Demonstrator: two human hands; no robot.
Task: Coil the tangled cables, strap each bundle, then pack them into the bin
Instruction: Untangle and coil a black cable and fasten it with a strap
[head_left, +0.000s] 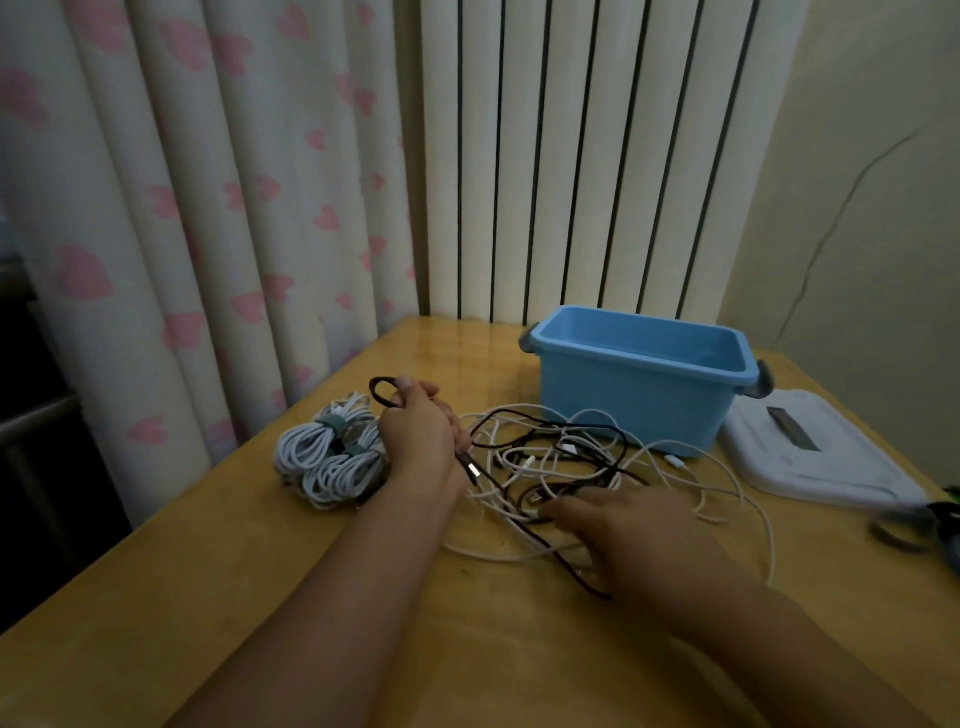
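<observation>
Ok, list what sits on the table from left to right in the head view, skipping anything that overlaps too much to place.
Strapped white cable bundles → left hand gripping a black cable → tangle of loose black and white cables → blue bin → white lid → dark blurred straps at the table edge.

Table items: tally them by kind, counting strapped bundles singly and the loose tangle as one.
Strapped white bundles: 2
Loose tangle: 1
Blue bin: 1
White lid: 1
Total: 5
The dark blur at the right edge is too unclear to count.
</observation>
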